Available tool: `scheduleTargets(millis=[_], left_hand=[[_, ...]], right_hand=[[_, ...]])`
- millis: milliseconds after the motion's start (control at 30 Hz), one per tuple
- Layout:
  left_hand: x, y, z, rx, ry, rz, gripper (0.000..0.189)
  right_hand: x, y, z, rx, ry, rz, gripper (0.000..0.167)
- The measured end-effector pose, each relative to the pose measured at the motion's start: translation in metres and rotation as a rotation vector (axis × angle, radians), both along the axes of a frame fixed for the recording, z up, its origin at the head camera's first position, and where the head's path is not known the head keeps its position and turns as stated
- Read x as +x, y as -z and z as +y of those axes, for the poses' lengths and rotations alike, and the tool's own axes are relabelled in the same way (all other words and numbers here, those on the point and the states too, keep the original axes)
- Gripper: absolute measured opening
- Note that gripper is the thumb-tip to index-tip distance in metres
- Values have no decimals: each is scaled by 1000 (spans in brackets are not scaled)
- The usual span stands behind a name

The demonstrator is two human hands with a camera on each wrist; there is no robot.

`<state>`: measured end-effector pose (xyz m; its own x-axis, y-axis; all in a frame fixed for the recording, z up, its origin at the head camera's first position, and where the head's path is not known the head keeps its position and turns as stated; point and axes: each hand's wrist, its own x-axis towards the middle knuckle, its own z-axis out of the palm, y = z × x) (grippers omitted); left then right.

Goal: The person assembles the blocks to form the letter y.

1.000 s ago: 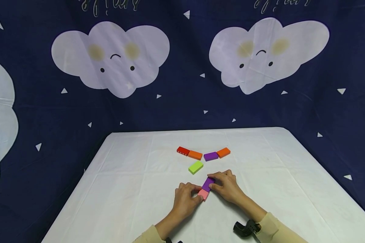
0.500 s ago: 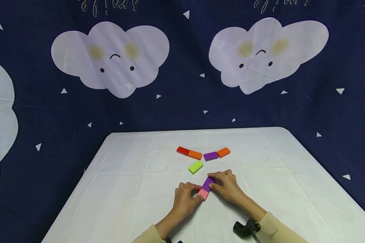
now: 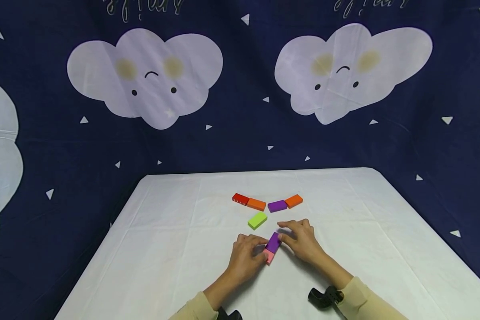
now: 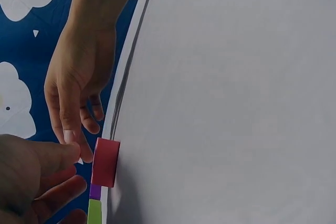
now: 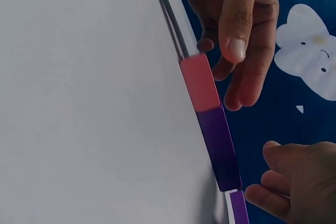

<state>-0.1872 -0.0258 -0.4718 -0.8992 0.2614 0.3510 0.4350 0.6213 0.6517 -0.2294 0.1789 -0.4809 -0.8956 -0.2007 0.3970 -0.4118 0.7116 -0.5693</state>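
Note:
A pink block (image 3: 270, 256) and a purple block (image 3: 273, 243) lie end to end on the white table, forming a slanted line. My left hand (image 3: 246, 255) is at their left side, thumb near the pink block and index finger by the purple one. My right hand (image 3: 302, 240) is right of the purple block, its thumb close to it and its index finger raised apart. In the right wrist view, the purple block (image 5: 219, 148) shows a gap from the right fingers. The left wrist view shows the left thumb beside the pink block (image 4: 106, 162); contact is unclear.
A lime green block (image 3: 258, 220) lies just beyond the hands. Farther back, a red block with white dots (image 3: 241, 199) adjoins an orange block (image 3: 257, 204), and another purple block (image 3: 278, 206) adjoins another orange block (image 3: 294, 201). A dark blue cloud-print cloth (image 3: 240, 133) hangs behind the table (image 3: 176, 213).
My right fingers have come off the purple block and lifted away, up and right. My left hand has shifted slightly forward along the two blocks. The farther blocks have stayed put.

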Motion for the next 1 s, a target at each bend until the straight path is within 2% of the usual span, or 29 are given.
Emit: scheduleTargets(millis=[433, 800, 1000], left_hand=[[-11, -5, 5, -114, 125, 69, 29], [-19, -5, 8, -159, 179, 66, 29], [-20, -3, 10, -179, 172, 56, 29]], right_hand=[[-9, -6, 10, -17, 24, 10, 34], [-19, -9, 18, -6, 62, -6, 35], [-28, -10, 24, 0, 77, -30, 36]])
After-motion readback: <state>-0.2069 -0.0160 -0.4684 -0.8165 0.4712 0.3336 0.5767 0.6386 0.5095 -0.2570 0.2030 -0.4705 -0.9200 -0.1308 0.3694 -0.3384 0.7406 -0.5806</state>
